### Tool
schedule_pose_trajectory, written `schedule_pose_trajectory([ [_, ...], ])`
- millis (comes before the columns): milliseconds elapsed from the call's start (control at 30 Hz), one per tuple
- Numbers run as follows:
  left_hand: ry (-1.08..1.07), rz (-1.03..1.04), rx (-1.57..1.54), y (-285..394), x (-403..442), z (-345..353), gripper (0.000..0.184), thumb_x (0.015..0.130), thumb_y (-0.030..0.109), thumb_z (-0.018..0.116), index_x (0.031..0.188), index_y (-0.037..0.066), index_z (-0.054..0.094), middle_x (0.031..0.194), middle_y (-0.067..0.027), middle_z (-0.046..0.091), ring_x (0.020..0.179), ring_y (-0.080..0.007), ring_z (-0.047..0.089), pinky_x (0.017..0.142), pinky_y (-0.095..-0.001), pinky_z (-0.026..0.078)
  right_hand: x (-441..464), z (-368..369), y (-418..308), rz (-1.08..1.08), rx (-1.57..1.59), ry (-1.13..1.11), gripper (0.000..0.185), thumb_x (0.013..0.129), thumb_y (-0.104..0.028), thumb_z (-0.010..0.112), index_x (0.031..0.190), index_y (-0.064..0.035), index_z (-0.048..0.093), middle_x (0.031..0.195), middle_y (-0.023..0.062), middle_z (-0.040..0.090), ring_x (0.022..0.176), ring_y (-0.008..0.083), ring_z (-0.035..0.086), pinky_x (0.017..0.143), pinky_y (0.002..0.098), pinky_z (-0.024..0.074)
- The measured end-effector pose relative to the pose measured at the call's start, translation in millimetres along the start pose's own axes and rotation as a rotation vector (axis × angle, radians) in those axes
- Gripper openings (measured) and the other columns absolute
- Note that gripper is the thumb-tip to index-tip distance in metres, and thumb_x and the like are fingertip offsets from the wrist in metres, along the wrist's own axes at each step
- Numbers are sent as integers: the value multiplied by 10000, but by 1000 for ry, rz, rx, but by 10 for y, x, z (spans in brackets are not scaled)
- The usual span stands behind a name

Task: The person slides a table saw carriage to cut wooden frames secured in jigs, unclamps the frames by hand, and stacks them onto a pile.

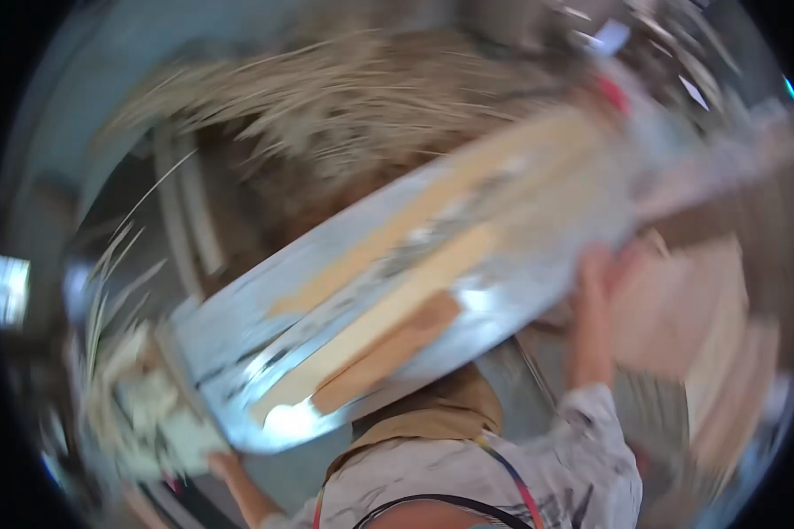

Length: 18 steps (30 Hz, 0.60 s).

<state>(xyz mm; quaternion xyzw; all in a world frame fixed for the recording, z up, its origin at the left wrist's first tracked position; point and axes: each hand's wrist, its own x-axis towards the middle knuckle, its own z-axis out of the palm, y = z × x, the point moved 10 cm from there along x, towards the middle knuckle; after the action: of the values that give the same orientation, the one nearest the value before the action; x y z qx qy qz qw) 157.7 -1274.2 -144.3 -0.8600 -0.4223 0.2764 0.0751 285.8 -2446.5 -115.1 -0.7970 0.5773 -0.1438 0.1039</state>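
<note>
A long pale board or bench top (229, 326), with worn bluish-white patches, stretches diagonally across the view in front of my body. On it lie a light wooden strip (370, 353) and a shorter brown wooden strip (388, 353), both lengthwise. My right hand (596, 266) is at the near edge toward the board's right end; blur smears its fingers. Low on the left, my left hand (225, 465) is beside the board's left corner and a pale box-like object (154, 414) with light scraps in it. Its fingers are mostly hidden, so its grip cannot be made out.
A large heap of dry straw-like strips (344, 97) lies beyond the board. Pale wooden boards or sheets (679, 309) stand at right. Upright wooden bars (190, 207) are at left. At upper right, a red item (610, 93) and other clutter are blurred.
</note>
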Motion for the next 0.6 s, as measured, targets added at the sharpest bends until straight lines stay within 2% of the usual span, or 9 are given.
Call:
schedule_pose_trajectory([
  [67,-128,-118,96,-475,-342,481,729,1055,538,502,1541,-6,485,1536,-207,566,1348,-327,603,1096,-438,502,173,-44,107,-172,-129,-60,523,1086,-386,490,1256,66,692,1170,306,723,1083,445,711,964,503,545],
  [167,198,-630,-1296,-616,-753,993,940,1016,748,458,1220,-155,617,1098,-214,743,948,-368,697,832,-488,566,424,-333,288,-329,-319,-5,514,1087,-394,494,1279,37,697,1191,275,728,1085,418,716,944,480,557],
  [200,279,-743,-1590,-316,-1320,560,894,1026,707,494,1209,-160,615,1070,-229,735,934,-366,697,824,-482,561,465,-552,271,-359,-403,72,512,1087,-397,495,1287,28,699,1198,264,730,1085,408,717,937,472,560],
  [267,293,-693,-1538,-654,-1818,391,741,1050,581,569,1199,-142,628,1049,-223,725,948,-337,696,811,-474,556,347,-991,-110,-449,-497,308,507,1087,-402,498,1302,9,703,1212,244,734,1086,390,720,924,457,568],
  [333,-181,-272,-1537,-717,-1842,352,567,1042,477,637,1116,-83,687,972,-170,740,899,-261,718,775,-404,576,-378,-1442,-557,-543,-284,400,503,1088,-407,500,1318,-10,706,1226,223,737,1087,372,723,910,441,576],
  [400,-643,193,-1444,-730,-2013,215,400,1035,373,704,1032,-25,747,895,-117,756,850,-184,739,739,-335,595,-1709,-1466,-1178,-691,364,97,500,1093,-358,573,1410,25,624,1360,205,682,1252,292,652,1062,400,495],
  [467,-422,157,-1373,-1821,-1551,-316,306,977,281,780,935,-20,747,784,-71,731,684,-153,690,651,-335,588,-3834,-1827,-1921,-958,711,-224,398,1090,-208,571,1383,55,626,1374,193,676,1249,283,653,1088,396,497],
  [500,-115,164,-1376,-2533,-1025,-574,279,968,253,783,912,-18,750,754,-58,732,651,-161,690,623,-338,578,-4752,-1758,-2117,-1081,789,-448,362,1083,-122,551,1382,69,620,1378,168,679,1265,274,647,1080,414,510],
  [600,769,12,-987,-4424,77,-1794,322,946,295,778,880,-17,731,758,-132,747,692,-273,726,673,-396,572,-7893,-2406,-2633,-1409,714,-863,267,975,-58,657,1230,-2,712,987,144,736,929,252,719,897,366,551],
])
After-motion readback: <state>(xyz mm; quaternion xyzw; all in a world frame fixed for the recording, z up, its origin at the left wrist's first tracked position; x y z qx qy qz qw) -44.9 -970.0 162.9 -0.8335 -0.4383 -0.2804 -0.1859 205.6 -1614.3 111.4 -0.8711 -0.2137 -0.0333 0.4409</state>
